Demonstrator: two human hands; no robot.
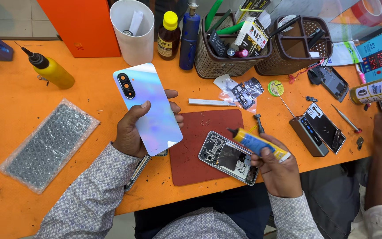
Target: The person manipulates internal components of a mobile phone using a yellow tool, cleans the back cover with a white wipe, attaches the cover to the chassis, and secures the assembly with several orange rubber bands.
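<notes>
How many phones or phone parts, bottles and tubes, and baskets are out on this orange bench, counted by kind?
Phone back covers: 1, iridescent, in the left hand at
Opened phones: 3
Bottles: 4
Glue tubes: 1, in the right hand at
Baskets: 2
Total: 11

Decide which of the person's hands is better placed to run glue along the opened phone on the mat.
Probably the right hand: it holds the glue tube, nozzle over the opened phone. The left hand holds the back cover.
</notes>
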